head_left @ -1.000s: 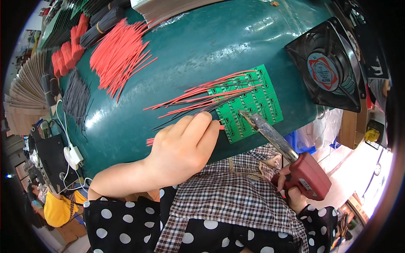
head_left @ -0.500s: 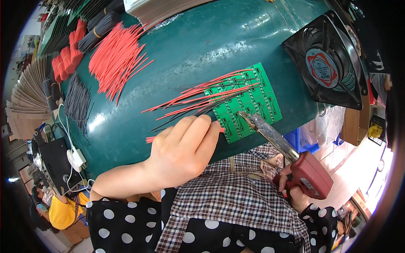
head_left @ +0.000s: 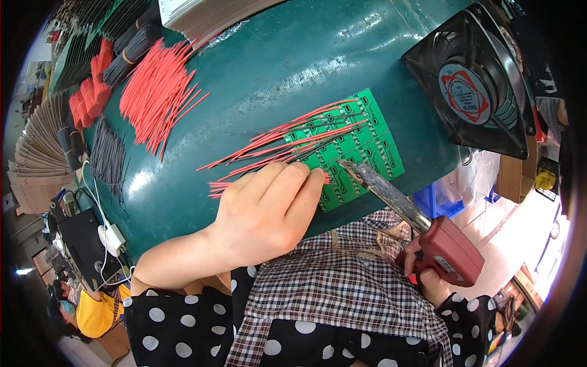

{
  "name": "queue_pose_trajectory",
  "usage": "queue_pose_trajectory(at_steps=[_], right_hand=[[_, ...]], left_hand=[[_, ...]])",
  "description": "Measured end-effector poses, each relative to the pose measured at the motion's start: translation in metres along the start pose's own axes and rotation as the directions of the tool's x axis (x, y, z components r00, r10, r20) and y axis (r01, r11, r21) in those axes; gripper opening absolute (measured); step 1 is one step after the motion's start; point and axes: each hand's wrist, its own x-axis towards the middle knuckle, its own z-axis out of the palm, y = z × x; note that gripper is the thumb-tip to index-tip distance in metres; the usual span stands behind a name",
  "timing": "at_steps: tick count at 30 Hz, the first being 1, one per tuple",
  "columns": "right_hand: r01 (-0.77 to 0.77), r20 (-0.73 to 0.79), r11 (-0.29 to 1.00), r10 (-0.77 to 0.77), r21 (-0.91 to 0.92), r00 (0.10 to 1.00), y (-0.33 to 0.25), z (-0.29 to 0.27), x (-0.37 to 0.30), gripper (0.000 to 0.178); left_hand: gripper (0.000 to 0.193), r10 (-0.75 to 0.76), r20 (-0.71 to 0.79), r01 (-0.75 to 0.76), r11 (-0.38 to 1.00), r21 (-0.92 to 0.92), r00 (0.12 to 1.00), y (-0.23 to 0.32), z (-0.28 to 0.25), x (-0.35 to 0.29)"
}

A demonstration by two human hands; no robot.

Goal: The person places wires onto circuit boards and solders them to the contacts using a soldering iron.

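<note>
A green circuit board panel (head_left: 383, 153) lies on the green mat, with red wires (head_left: 269, 144) and black wires fanned out from it to the left. My left hand (head_left: 266, 205) is closed over the panel's lower left edge. Red wire ends poke out on both sides of its fingers, so it grips a small bunch of red wires (head_left: 221, 188). My right hand (head_left: 425, 272) is wrapped round the dark red handle of a soldering gun (head_left: 452, 251). The gun's tip points up and left, over the middle of the panel, close to my left fingertips; whether it touches cannot be seen.
Loose red wires (head_left: 156, 95) and black wires (head_left: 109, 156) lie in piles at left, with banded bundles behind. A black fan (head_left: 468, 92) stands at right. A stack of boards (head_left: 208, 15) is at the far edge. A black box (head_left: 82, 244) with cables sits lower left.
The whole view has shifted slightly, moving the piles and the panel a little left. My left hand has edged right over the panel, with its red wires; the soldering gun stays over the panel.
</note>
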Motion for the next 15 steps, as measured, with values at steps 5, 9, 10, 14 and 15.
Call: queue_pose_trajectory(at_steps=[5, 9, 10, 14, 15], right_hand=[[0.036, 0.012, 0.993, -0.035, -0.115, 0.999, 0.002, -0.004, -0.002, 0.064], [0.023, 0.005, 0.983, -0.022, -0.183, 1.0, 0.0, -0.001, 0.0, 0.056], [0.022, 0.013, 0.983, -0.02, -0.181, 1.0, 0.0, -0.003, 0.001, 0.056], [-0.028, 0.044, 0.943, 0.045, -0.332, 0.998, 0.007, -0.019, -0.012, 0.059], [0.024, 0.051, 0.899, -0.003, -0.437, 0.999, 0.01, -0.022, -0.013, 0.061]], left_hand=[[0.03, 0.027, -0.069, -0.029, 0.999, -0.032, 0.997, 0.0, 0.005, -0.002], [0.029, 0.0, 0.006, 0.0, 0.998, -0.062, 1.0, 0.0, 0.004, -0.001], [0.029, -0.013, 0.022, 0.015, 0.997, -0.069, 1.0, 0.001, 0.004, -0.002], [0.029, -0.02, 0.056, 0.026, 0.994, -0.108, 0.998, -0.002, 0.003, 0.001], [0.026, -0.002, 0.052, 0.007, 0.996, -0.092, 0.999, -0.004, 0.004, 0.0]])
